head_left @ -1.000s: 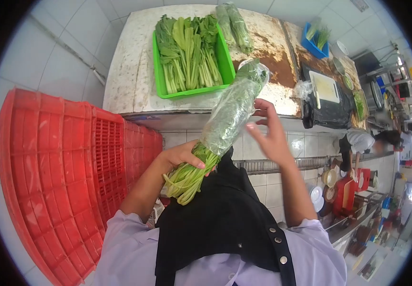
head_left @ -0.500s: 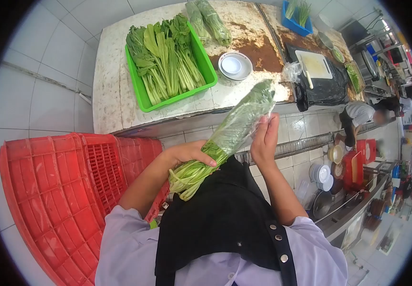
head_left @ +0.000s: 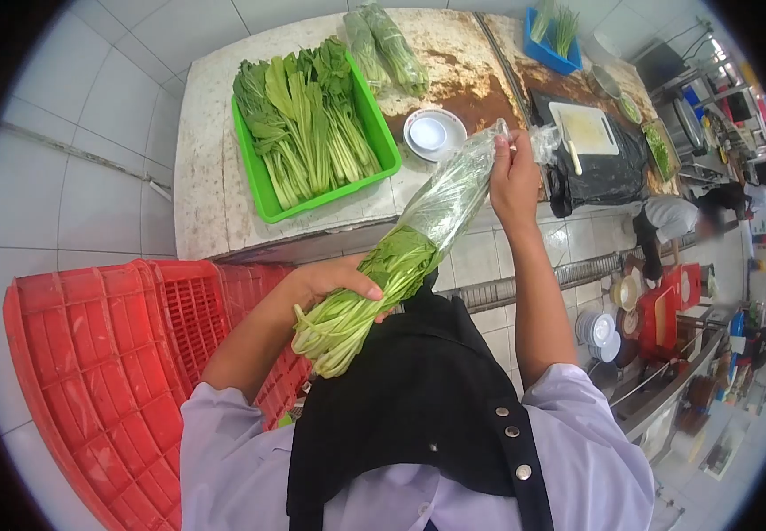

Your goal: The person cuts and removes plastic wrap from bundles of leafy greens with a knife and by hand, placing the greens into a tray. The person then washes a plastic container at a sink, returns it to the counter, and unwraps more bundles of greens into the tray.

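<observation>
A bunch of leafy greens [head_left: 405, 252] lies slantwise in front of my black apron, its pale stems toward me. My left hand [head_left: 340, 280] wraps round the stems, thumb on top. A clear plastic bag [head_left: 454, 190] covers the leafy upper part, while the lower leaves and stems are bare. At the bag's far end, my right hand [head_left: 514, 177] pinches the plastic between thumb and fingers. More greens [head_left: 308, 124] fill a green tray [head_left: 389, 150] on the worn table, beyond my left hand.
A small white bowl on a plate [head_left: 454, 150] sits beside the tray. Wrapped bundles [head_left: 392, 49] lie behind. Farther right are a cutting board [head_left: 582, 128] with a knife [head_left: 575, 157] and a blue basket [head_left: 551, 53]. Red crates [head_left: 100, 354] stand at left. A person [head_left: 666, 221] works at right.
My right hand has moved up and away along the bag to its far end, pulling the plastic out. More leaves are bare near my left hand, which still holds the stems.
</observation>
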Available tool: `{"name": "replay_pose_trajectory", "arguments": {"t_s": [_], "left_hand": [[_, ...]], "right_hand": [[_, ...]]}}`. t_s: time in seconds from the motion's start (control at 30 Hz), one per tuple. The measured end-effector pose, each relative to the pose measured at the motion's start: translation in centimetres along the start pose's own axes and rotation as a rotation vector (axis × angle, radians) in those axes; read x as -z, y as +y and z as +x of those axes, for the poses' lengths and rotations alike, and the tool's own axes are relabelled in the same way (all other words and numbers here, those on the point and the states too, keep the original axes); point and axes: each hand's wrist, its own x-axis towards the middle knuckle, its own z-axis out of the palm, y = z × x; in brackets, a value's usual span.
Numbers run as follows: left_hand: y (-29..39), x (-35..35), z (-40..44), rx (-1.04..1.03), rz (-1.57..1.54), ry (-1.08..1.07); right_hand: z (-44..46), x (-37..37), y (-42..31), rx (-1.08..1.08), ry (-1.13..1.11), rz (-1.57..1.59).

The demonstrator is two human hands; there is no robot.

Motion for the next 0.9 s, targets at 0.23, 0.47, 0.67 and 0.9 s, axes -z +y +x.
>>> {"name": "replay_pose_trajectory", "arguments": {"t_s": [0.23,0.47,0.67,0.9], "left_hand": [[2.6,-1.6,-0.3,-0.061,-0.116,-0.022],[5.4,-4.3,0.7,0.005,0.022,0.192],[9.6,-7.9,4.6,0.027,0.837,0.349],[10.8,-7.6,10.2,0.099,0.977,0.285]], "right_hand": [[6.3,0.7,0.0,0.044,-0.057,0.077],[10.3,1.4,2.0,0.05,-0.096,0.142],[7.7,5.6,5.5,-0.15,-0.353,0.761],[3.8,12.5,9.7,-0.006,-0.555,0.58]]}}
